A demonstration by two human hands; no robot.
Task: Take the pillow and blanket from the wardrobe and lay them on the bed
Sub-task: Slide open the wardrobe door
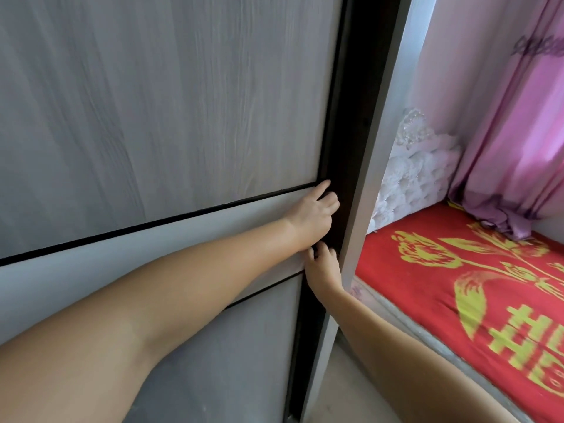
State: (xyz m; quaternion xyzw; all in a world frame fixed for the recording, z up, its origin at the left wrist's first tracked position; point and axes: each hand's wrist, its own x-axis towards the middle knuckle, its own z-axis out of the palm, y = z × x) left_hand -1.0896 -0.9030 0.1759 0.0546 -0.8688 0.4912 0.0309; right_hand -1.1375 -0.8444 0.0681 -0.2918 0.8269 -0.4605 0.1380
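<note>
Close up, both hands at wardrobe door (171, 96) edge; left hand (314, 213) above, right hand (323, 265) below, fingers hooked round dark frame; pillow, blanket unseen; bed (457, 288) just right.

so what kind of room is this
Most likely a bedroom: a bed with a red and yellow cover, a tufted white headboard, pink curtains, and both hands at a grey sliding wardrobe door.

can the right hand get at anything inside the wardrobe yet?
Probably not. The grey wood-grain sliding wardrobe door shows only a narrow dark gap at its edge. Both the right hand and left hand grip that edge; nothing inside is visible.
</note>
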